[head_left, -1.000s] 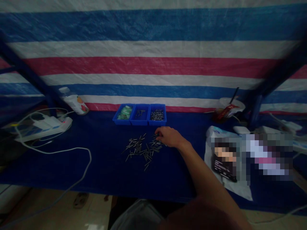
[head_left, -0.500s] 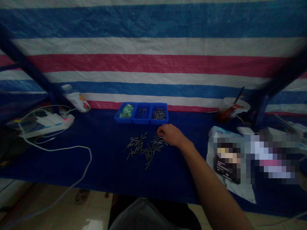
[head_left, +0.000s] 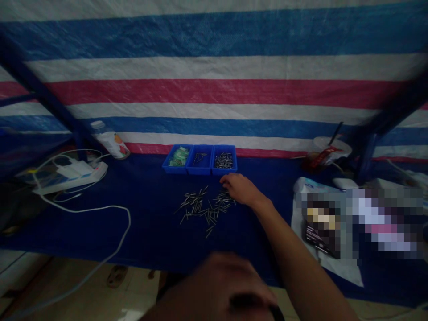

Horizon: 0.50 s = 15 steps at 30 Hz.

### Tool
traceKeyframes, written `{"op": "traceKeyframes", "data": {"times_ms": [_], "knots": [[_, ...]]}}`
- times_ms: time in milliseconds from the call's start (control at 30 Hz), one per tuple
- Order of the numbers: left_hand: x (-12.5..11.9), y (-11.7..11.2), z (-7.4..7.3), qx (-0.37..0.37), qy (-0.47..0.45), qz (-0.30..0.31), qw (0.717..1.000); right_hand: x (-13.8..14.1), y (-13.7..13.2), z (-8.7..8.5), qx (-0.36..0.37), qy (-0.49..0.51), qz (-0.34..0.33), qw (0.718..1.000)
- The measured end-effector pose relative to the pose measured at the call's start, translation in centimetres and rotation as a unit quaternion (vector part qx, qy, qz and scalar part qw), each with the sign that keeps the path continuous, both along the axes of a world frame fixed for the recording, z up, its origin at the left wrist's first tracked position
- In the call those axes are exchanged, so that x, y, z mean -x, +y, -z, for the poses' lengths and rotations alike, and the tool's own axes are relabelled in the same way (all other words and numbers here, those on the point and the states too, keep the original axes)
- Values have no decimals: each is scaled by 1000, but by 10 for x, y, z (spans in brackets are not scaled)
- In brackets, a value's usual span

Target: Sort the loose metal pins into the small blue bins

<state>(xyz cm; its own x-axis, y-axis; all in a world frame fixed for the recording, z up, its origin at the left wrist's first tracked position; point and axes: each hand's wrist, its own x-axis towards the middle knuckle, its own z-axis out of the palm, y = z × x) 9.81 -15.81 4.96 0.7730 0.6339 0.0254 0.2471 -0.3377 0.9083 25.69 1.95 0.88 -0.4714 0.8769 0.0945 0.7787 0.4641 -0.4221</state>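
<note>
My right hand (head_left: 241,189) lies on the dark blue tabletop with its fingers curled at the right edge of a loose pile of thin metal pins (head_left: 204,211). Whether those fingers hold a pin is hidden. My left hand (head_left: 214,287) is a large blur at the bottom of the view, close to the camera and well below the pile. Nothing shows in it. Just behind the pile stands a blue three-compartment tray (head_left: 199,166). Its left compartment holds green packets, the middle a few pins, and the right many pins.
A striped tarpaulin (head_left: 214,89) hangs behind the table. On the left are a power strip (head_left: 70,176), a white cable (head_left: 107,214) and a bottle (head_left: 112,145). On the right are a plastic cup (head_left: 329,149) and a white bag (head_left: 304,223) beneath a pixelated area.
My left hand has risen into the bottom of the view, blurred. My right hand stays at the pile. The whole scene has drifted slightly right in the frame.
</note>
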Motion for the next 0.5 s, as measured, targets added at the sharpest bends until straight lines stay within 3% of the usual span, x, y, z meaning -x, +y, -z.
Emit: {"op": "traceKeyframes", "data": {"times_ms": [33, 100, 167, 267, 333, 400, 467, 500], "knots": [[7, 22, 1, -37, -7, -53, 998, 0, 1, 2, -15, 16, -4, 1000], [27, 73, 5, -231, -3, -214, 949, 2, 3, 2, -34, 64, -12, 997], [48, 120, 12, -363, 12, -286, 887, 5, 4, -1, -25, 138, -12, 990], [77, 168, 27, -441, 14, -360, 822, 8, 6, -8, 69, 304, 22, 950], [90, 180, 38, -427, -2, -421, 800, 8, 6, -13, 158, 445, 53, 880], [97, 179, 46, -375, -17, -469, 799, 6, 7, -17, 227, 571, 76, 785], [99, 173, 50, -328, -27, -506, 797, 2, 8, -20, 274, 649, 92, 704], [99, 170, 50, -311, -30, -517, 797, 1, 8, -21, 291, 669, 99, 676]]}}
